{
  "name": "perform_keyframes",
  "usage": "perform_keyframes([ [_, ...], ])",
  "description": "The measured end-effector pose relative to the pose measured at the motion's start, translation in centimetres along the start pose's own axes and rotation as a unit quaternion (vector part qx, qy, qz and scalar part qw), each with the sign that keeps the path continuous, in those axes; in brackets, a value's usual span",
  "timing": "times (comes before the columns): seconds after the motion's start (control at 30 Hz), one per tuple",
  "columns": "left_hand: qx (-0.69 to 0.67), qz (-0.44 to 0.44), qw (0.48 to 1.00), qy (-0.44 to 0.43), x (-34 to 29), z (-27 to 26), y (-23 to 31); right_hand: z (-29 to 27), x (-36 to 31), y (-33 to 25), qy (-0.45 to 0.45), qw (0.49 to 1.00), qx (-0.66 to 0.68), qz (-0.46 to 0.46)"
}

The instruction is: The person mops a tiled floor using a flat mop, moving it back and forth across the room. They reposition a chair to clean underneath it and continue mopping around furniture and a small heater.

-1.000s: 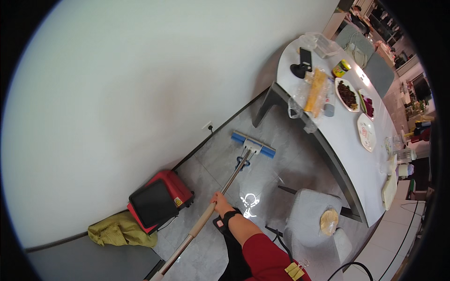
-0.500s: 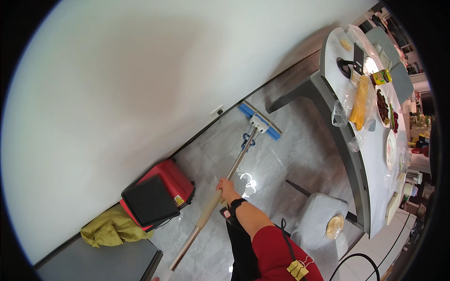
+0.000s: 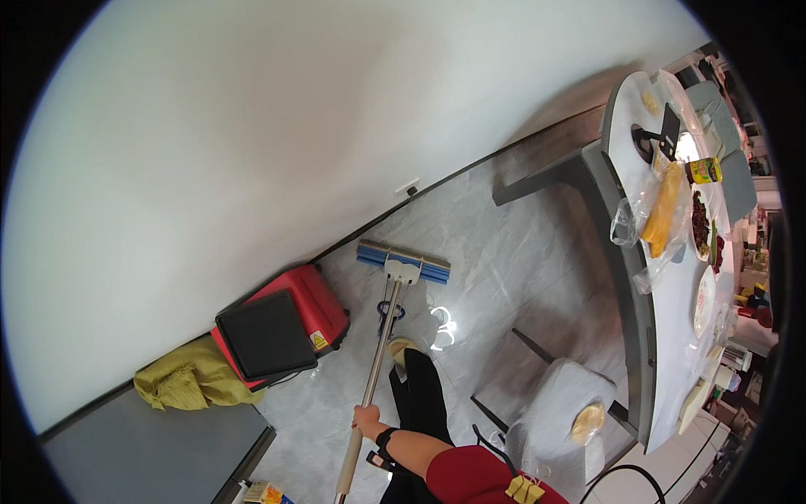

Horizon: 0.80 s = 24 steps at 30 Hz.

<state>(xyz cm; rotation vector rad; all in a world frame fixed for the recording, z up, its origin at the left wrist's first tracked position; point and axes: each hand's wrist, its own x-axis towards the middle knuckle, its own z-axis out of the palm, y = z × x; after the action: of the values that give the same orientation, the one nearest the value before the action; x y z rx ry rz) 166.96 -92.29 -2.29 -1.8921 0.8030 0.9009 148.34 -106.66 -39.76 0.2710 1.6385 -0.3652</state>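
My right hand (image 3: 364, 417) is closed around the upper pole of a sponge mop (image 3: 403, 269), at the top of its beige grip. The mop's wide head, with blue sponge below a tan strip, rests on the grey marbled floor (image 3: 495, 252) near the wall. Its metal pole slants back toward the lower edge, where the end leaves the picture. Blue lever parts show beside the pole below the head. My foot (image 3: 403, 353) in a light shoe stands just right of the pole. My left hand is not in view.
Left of the mop sits a red machine (image 3: 311, 294) with a black top, beside an olive cloth (image 3: 189, 374) and a grey panel (image 3: 151, 445). To the right are a plastic-covered chair (image 3: 558, 403) and a white table (image 3: 672, 336) bearing food. A socket (image 3: 408, 186) is on the wall.
The mop head has swung left and nearer, away from the table leg. My right hand has moved down and left with the pole. My foot has come into view; my left fingertips have gone out.
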Motion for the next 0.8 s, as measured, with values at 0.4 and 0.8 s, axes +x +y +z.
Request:
perform_keyframes([
  [0.4, -0.087, 0.198, 0.965, 0.15, 5.1, 4.9, 8.9, -11.6, 12.2, -14.4, -0.032, 0.967, 0.216, -0.133],
  [0.8, -0.095, 0.085, 0.992, -0.017, 4.7, 14.6, 0.4, -3.1, 9.9, 2.0, 0.0, 0.993, -0.044, -0.106],
])
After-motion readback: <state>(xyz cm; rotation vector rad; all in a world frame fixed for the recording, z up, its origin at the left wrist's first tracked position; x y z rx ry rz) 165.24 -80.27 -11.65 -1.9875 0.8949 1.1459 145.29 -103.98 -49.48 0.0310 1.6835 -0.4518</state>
